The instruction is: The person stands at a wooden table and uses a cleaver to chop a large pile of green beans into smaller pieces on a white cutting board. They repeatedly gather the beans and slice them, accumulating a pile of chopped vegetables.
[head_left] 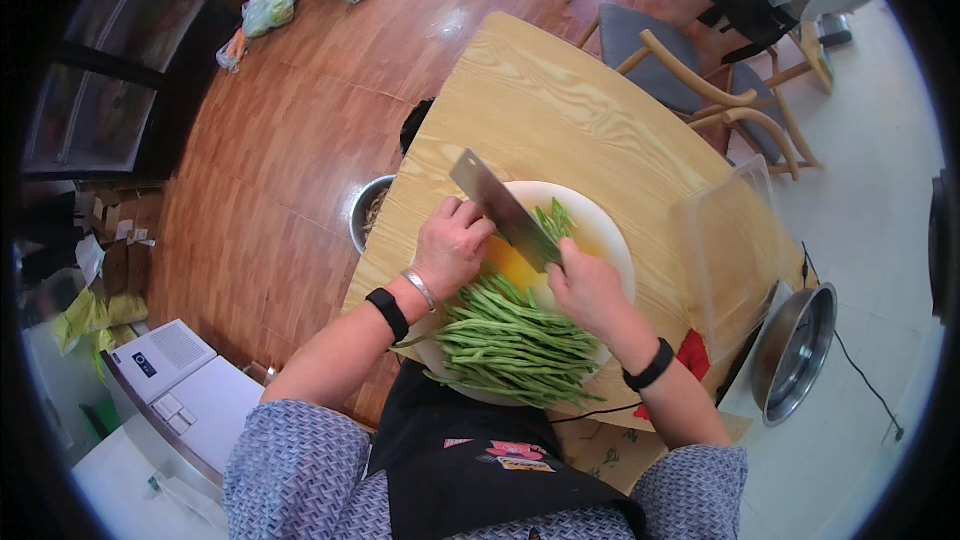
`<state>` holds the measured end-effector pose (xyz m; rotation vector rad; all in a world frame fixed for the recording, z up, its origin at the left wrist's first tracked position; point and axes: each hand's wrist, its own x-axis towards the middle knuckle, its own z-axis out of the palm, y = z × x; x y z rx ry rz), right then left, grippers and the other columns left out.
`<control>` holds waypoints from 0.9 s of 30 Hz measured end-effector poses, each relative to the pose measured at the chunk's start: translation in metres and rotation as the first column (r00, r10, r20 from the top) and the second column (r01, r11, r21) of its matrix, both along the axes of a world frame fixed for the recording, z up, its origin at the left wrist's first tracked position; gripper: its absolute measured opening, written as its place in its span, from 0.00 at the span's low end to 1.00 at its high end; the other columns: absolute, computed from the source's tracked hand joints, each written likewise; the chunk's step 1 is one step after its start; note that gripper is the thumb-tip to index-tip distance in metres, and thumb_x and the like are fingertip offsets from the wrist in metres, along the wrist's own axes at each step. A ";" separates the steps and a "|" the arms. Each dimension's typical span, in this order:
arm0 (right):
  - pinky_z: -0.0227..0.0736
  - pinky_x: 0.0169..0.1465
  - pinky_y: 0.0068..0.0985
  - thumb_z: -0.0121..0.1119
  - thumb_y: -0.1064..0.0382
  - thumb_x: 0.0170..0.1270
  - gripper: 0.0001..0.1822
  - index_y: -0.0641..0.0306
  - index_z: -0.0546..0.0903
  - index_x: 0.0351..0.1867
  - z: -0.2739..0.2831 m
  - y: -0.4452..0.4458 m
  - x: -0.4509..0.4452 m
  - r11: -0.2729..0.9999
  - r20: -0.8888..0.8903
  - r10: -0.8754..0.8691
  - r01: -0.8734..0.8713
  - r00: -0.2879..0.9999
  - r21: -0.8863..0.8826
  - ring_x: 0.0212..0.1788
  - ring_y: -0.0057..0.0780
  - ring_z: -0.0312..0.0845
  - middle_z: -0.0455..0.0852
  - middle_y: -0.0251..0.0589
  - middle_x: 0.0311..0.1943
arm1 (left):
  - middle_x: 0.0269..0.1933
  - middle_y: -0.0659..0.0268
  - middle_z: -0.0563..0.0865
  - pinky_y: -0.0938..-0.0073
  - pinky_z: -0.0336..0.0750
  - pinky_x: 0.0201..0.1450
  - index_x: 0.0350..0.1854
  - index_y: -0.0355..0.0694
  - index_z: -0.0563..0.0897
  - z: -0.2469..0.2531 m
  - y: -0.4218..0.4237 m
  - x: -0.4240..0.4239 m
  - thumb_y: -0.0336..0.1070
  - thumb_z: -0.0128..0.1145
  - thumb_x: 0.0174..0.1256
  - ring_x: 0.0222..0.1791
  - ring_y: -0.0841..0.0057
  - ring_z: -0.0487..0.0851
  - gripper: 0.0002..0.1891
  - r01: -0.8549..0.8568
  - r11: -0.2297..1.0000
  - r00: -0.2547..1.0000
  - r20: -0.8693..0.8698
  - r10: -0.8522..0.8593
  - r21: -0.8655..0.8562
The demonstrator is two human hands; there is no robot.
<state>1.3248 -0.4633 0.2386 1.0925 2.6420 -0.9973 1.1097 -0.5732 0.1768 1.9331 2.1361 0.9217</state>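
My right hand (589,285) grips the handle of a cleaver (499,206), its broad steel blade slanting up to the left over a round white cutting board (607,217). Left of the blade is my left hand (456,244), fingers curled at the board; beans at its fingertips are mostly hidden by the hand and the blade. Long green beans (517,345) lie in a thick pile on the near side of the board, below both hands. Cut bean pieces (555,219) sit to the right of the blade. The board's middle is stained yellow.
The board rests on a wood-grain table (540,90). A clear plastic container (731,262) stands at its right, near a steel bowl (795,352). Another metal bowl (367,214) is past the left edge. Wooden chairs (652,52) and a seated person's legs (701,15) are beyond.
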 end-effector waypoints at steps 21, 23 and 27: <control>0.77 0.34 0.51 0.61 0.64 0.70 0.08 0.62 0.73 0.40 0.022 -0.002 0.020 0.982 -0.068 0.144 -0.134 0.987 0.130 0.31 0.57 0.85 0.85 0.51 0.27 | 0.36 0.67 0.82 0.62 0.76 0.43 0.35 0.47 0.86 -0.003 -0.009 -0.006 0.32 0.69 0.57 0.39 0.64 0.81 0.05 -0.067 0.996 0.997 0.034 0.065 0.065; 0.77 0.35 0.52 0.61 0.64 0.71 0.08 0.62 0.73 0.41 0.021 0.000 0.020 0.983 -0.060 0.149 -0.141 0.987 0.120 0.32 0.57 0.85 0.85 0.52 0.27 | 0.36 0.68 0.83 0.62 0.76 0.42 0.34 0.46 0.86 -0.006 -0.009 -0.006 0.32 0.69 0.57 0.39 0.64 0.81 0.05 -0.066 0.996 0.998 0.021 0.065 0.061; 0.77 0.36 0.53 0.59 0.63 0.71 0.08 0.63 0.72 0.41 0.024 0.005 0.016 0.982 -0.022 0.170 -0.167 0.985 0.087 0.32 0.59 0.85 0.85 0.54 0.27 | 0.36 0.68 0.82 0.63 0.75 0.42 0.33 0.46 0.86 -0.008 -0.010 -0.007 0.32 0.69 0.57 0.38 0.65 0.81 0.04 -0.054 0.996 0.998 0.020 0.053 0.074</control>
